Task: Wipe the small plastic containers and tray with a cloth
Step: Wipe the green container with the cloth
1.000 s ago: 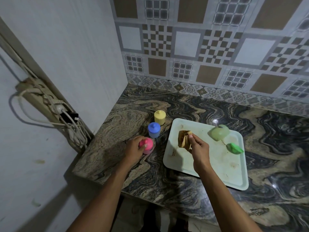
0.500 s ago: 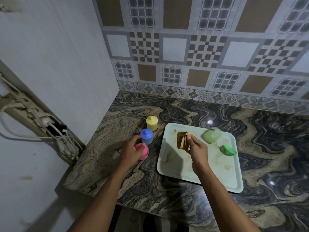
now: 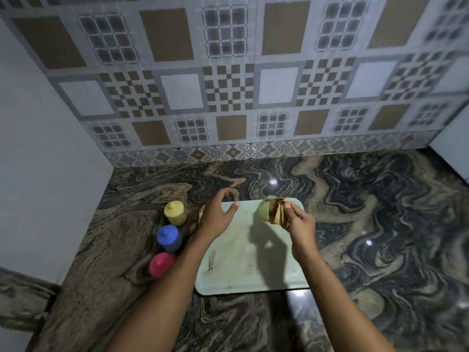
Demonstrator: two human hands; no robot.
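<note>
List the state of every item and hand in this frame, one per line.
Yellow container: upright, lid on, on counter.
Blue container: upright, lid on, on counter.
Pink container: upright, lid on, on counter.
Green container: on tray, partly hidden by cloth.
Tray: flat on counter, smudged.
Cloth: bunched, held.
Left hand: open, empty.
Right hand: pinching cloth.

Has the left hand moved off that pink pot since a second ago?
Yes. The left hand has left the pink container and now hovers open, farther back and rightward, over the tray.
</note>
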